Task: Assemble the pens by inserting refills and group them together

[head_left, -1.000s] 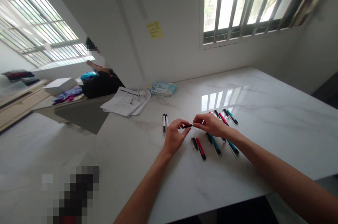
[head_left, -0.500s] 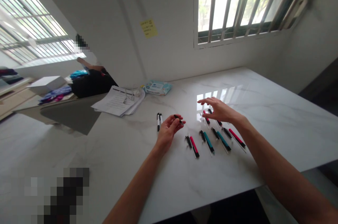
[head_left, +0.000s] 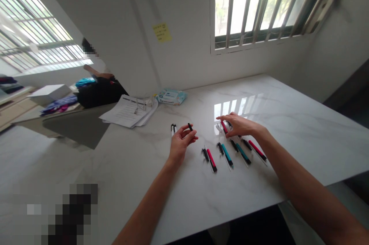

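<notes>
My left hand pinched a black pen part; at its three o'clock, my right hand spanned a red barrel, grip indeterminable.

The wall was dim against daylight.
The window at one o'clock was blown out; barred glare striped the tabletop.
</notes>
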The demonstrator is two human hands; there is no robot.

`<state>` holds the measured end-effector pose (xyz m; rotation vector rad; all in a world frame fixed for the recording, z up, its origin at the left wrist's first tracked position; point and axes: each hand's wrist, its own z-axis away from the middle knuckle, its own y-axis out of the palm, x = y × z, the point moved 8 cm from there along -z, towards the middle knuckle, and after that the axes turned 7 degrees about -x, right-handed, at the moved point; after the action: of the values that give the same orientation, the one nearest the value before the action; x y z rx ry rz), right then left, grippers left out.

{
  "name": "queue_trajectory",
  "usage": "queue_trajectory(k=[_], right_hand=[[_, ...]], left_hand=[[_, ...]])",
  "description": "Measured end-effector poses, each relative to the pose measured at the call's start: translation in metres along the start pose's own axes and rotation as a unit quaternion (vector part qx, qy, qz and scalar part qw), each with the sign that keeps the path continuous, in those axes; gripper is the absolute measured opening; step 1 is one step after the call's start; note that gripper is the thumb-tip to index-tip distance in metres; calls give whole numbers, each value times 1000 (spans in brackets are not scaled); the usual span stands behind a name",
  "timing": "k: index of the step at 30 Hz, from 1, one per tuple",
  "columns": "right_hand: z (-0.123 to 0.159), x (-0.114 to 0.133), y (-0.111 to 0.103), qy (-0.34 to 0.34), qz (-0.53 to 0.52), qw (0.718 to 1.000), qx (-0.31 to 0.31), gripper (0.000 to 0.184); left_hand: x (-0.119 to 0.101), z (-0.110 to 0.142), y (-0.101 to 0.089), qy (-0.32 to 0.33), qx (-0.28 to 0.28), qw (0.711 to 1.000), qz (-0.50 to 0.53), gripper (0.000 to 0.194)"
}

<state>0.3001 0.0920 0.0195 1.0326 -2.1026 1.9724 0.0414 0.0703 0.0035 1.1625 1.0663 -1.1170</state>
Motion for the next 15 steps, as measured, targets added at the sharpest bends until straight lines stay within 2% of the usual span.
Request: queue_trajectory(k=[2,4,7,9,11,15], right_hand=[[-1,3,-2,-15,7,1000,-13,86],[-2,16,-9,-40,4,997,-61,83],[0,59,-16,-115,-27,982,-145,89],[4,94,-7,-184,-53,971,-143,93],[7,119,4,-225,-67,963,-134,96],[8,135,20,-245,-71,958,-132,98]], left_hand=[[2,-1,-1,-5,-6,1000,-3,57],[4,-2,-3,-8,-15,1000,-7,53],[7,-3,-5,-3,-23,1000,-19,49],[7,-4,-6,9,-21,999,-28,46],[7,-5,-6,21,-17,999,-33,46],[9,-5,-6,19,6,999,-27,46]])
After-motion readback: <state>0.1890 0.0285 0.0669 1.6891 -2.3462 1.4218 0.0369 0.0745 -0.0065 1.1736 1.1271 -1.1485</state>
